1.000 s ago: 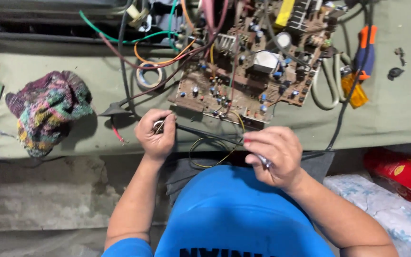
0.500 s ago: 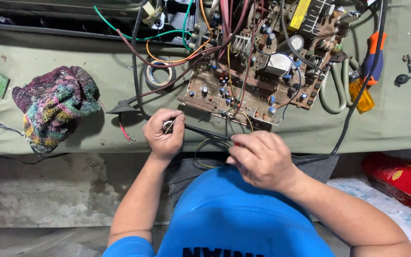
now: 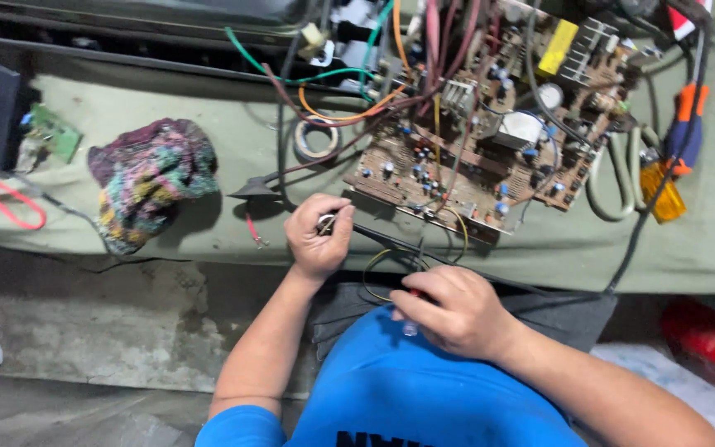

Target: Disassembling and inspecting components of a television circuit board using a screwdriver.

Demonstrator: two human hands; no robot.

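Green bench point(image 3: 208, 108) now sits closer as the view shifts; left hand point(image 3: 319, 236) fingers stay closed on a small metal part, right hand point(image 3: 453, 310) pinching a red-handled tool beside the circuit board point(image 3: 490, 141).

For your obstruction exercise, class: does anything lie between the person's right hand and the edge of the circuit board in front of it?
Only thin wires, black and yellow, loop across the gap between the right hand and the circuit board. Nothing solid blocks it.

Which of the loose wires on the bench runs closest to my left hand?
The short red wire, lying just left of your left hand; the green and orange wires sit farther up.
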